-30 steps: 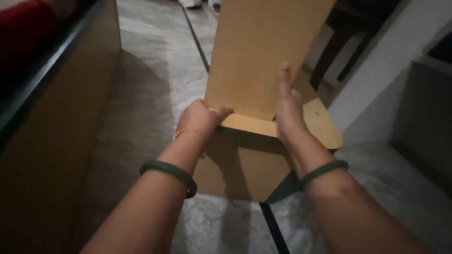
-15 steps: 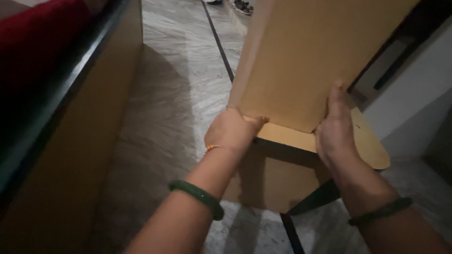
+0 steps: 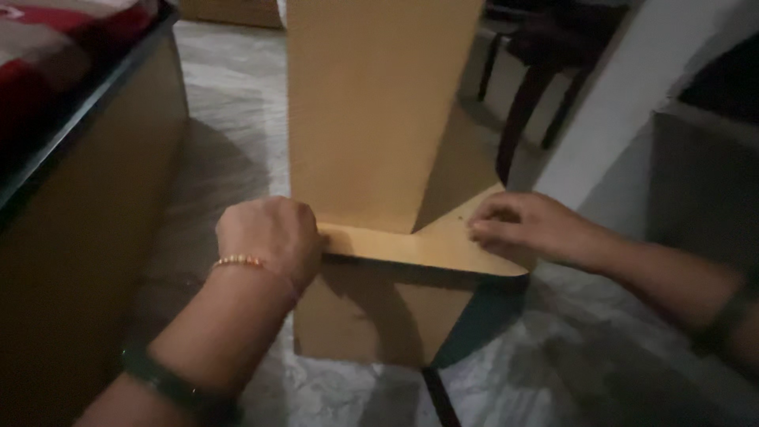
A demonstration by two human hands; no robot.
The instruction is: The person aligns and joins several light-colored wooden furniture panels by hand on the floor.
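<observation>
I'm looking into a home bedroom: a bed (image 3: 55, 95) with a red blanket (image 3: 47, 47), marble floor (image 3: 229, 134), white wall (image 3: 624, 103).
</observation>
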